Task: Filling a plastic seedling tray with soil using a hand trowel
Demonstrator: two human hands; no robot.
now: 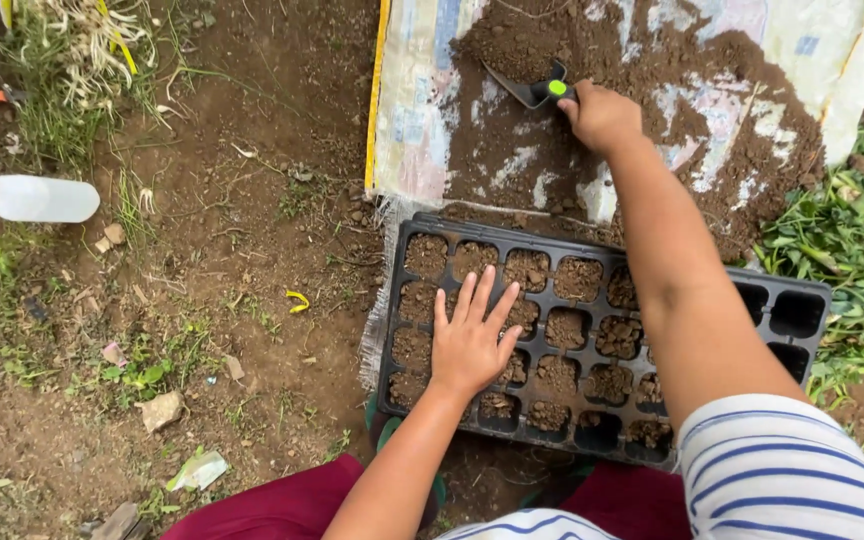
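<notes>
A black seedling tray (pixel 797 290) lies on the ground in front of me, most of its cells filled with brown soil, a few at the right end empty. My left hand (pixel 470 340) rests flat with spread fingers on the filled cells at the tray's left side. My right hand (pixel 600 115) reaches past the tray and grips a small black trowel (pixel 530 90) with a green spot on its handle. The trowel's blade lies in a heap of loose soil (pixel 652 90) spread on a woven plastic sack (pixel 412 110).
A clear spray bottle (pixel 37 198) with a red and white nozzle lies at the far left on bare dirt. Grass and weeds grow at the top left and right edge. Small stones and scraps dot the dirt left of the tray.
</notes>
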